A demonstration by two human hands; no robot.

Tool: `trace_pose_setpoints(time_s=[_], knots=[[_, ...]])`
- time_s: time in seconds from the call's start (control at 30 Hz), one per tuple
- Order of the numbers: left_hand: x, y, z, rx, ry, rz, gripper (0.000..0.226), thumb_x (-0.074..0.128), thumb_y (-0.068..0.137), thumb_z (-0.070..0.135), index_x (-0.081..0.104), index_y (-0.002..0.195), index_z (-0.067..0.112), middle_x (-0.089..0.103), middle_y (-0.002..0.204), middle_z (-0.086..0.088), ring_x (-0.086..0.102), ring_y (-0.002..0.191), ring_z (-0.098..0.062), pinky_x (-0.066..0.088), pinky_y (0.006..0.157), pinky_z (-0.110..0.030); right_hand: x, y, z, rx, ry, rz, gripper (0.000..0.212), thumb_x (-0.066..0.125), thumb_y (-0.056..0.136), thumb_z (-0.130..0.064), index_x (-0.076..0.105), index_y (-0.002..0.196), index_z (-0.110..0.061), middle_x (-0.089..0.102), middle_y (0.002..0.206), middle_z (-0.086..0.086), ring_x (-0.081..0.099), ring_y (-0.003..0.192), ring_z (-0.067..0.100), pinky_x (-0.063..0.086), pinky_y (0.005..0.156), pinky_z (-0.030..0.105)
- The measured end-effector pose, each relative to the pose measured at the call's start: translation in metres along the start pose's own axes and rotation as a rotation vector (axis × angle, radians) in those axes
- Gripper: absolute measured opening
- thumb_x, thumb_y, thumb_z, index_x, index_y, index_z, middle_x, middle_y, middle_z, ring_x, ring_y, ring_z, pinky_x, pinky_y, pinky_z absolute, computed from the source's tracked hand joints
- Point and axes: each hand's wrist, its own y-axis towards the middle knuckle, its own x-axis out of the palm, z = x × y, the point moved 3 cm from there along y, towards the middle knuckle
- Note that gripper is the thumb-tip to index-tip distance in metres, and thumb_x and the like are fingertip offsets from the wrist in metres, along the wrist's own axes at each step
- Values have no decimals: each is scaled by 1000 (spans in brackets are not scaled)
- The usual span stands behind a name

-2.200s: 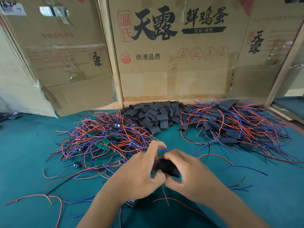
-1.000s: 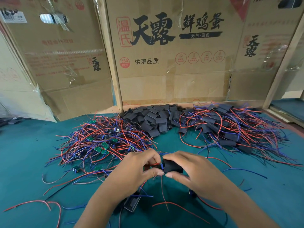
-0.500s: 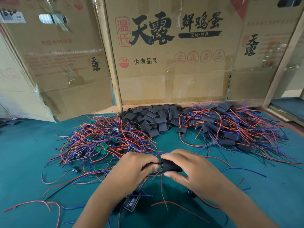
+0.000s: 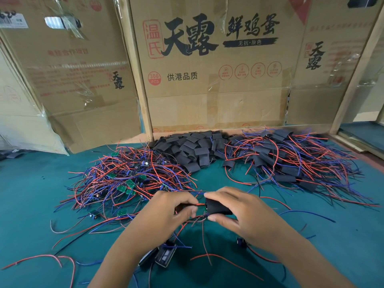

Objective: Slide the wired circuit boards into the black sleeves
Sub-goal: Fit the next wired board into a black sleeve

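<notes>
Hands lowered since earlier | right hand (image 4: 241,213) pinches black sleeve (image 4: 217,207) | left hand (image 4: 166,213) pinches wires (image 4: 197,204)

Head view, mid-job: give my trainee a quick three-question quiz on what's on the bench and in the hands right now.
1. True or false: the right hand holds a black sleeve.
2. Which pile lies on the right side of the green table? A) bare wired circuit boards B) empty black sleeves C) sleeved boards with wires
3. Fill in: the left hand pinches red and blue ____ at the sleeve's mouth.

Key: 1 true. 2 C, the sleeved boards; the bare wired circuit boards lie left and the empty sleeves in the middle at the back. 3 wires.
</notes>
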Motion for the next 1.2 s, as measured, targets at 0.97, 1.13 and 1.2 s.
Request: trace_pose_setpoints(time_s=[0.97,1.13,1.2], knots=[[-1,-1,-7,-66,-45,-43,11,65,96,30,67,85,27,67,70,5,57,65,-22,45,66,-35,-5,-1,-6,-14,-151,26,34,45,99,-41,65,113,-17,66,99,-4,60,92,19,49,75,36],[-1,-1,-7,-31,-22,-37,11,61,98,32,65,88,30,59,68,0,48,62,-20,35,58,-27,-2,-2,-7,-3,-143,12,33,47,98,-42,63,115,-19,65,100,-5,60,92,17,49,76,36],[-1,-1,-8,-38,-29,-50,13,60,99,33,66,88,29,57,67,-2,45,60,-19,33,57,-26,1,-1,-7,-2,-160,-16,35,44,100,-44,61,119,-20,64,104,-5,59,96,17,47,79,34]])
